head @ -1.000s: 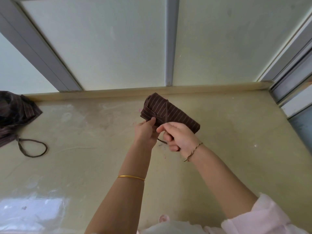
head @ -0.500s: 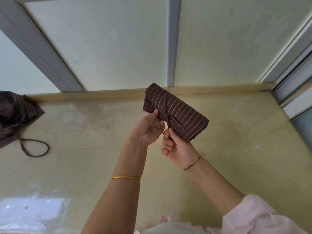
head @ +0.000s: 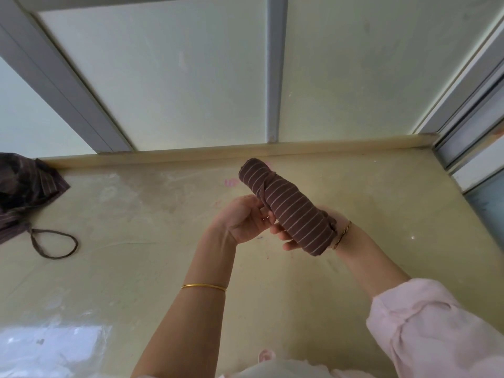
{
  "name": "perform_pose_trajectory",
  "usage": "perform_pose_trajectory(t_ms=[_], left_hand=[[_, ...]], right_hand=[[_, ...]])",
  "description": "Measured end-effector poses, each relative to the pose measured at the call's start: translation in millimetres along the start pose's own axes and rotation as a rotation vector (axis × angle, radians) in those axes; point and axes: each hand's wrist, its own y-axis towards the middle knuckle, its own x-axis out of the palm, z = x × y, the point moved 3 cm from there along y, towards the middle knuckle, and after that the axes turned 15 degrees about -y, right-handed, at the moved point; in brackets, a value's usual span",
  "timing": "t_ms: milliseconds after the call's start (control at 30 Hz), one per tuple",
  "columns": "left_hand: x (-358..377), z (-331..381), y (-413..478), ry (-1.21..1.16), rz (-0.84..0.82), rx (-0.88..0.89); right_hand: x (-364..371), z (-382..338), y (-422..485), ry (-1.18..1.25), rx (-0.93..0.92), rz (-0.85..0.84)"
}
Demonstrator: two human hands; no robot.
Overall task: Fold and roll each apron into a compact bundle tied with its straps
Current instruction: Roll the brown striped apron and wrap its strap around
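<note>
A brown apron with thin white stripes is rolled into a tight bundle (head: 291, 208), held in the air above the yellowish counter (head: 136, 241). A dark strap crosses the roll near its far end. My right hand (head: 289, 238) lies under the near end of the roll, mostly hidden, with its fingers curled around it. My left hand (head: 245, 219) is closed against the roll's left side, fingers at the strap. More unrolled brown striped aprons (head: 24, 189) lie in a heap at the far left edge, a strap loop (head: 54, 244) trailing from them.
A raised lip (head: 245, 152) runs along the counter's back edge under pale wall panels with grey frames. A window frame (head: 469, 148) closes off the right side. A sheet of clear plastic (head: 49, 350) lies at the near left.
The bundle has been lifted and turned, so its near end now points toward my right wrist. My right hand slid under it, and my left hand stayed at the strap.
</note>
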Motion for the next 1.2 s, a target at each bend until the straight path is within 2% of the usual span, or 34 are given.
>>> perform_pose_trajectory(t_ms=[100, 167, 233, 300, 367, 433, 533, 567, 667, 833, 967, 1000, 1100, 1200], left_hand=[[-7, 1, 1, -0.051, 0.096, 0.061], [-10, 1, -1, 0.06, 0.208, 0.113], [-11, 1, -5, 0.349, 0.367, 0.146], [-9, -1, -10, 0.669, 0.455, 0.097], [-10, -5, -10, 0.929, 0.462, 0.035], [-18, -4, -9, 1.2, 0.474, 0.061], [-26, 1, -16, 1.572, 0.482, 0.019], [-28, 4, -17, 1.607, 0.477, -0.002], [-23, 8, -28, 1.512, 0.403, -0.031], [-10, -6, -24, 1.374, 0.317, 0.134], [-19, -45, 0, 1.321, 0.278, 0.169], [-23, -53, 4, 1.346, 0.285, 0.221], [-25, -70, 16, 1.503, 0.313, 0.359], [-21, -82, 27, 1.688, 0.406, 0.353]], right_hand=[[-5, -4, 0, -0.044, -0.028, 0.299], [-9, -3, 1, -0.046, -0.036, 0.374], [-8, -7, 3, -0.144, -0.05, 0.457], [-7, -10, 5, -0.241, -0.066, 0.523], [-4, -13, 4, -0.313, -0.113, 0.61], [-8, -11, 3, -0.407, -0.144, 0.727], [-19, 4, 5, -0.592, -0.088, 0.868], [-20, 9, 5, -0.652, -0.076, 0.891], [-22, 23, 7, -0.776, -0.024, 0.893], [-14, 47, 16, -1.21, 0.077, 0.814], [-14, 42, 15, -1.538, 0.186, 0.864], [-16, 39, 14, -1.581, 0.218, 0.882], [-25, 38, 17, -1.492, 0.282, 0.839], [-27, 42, 21, -1.47, 0.308, 0.85]])
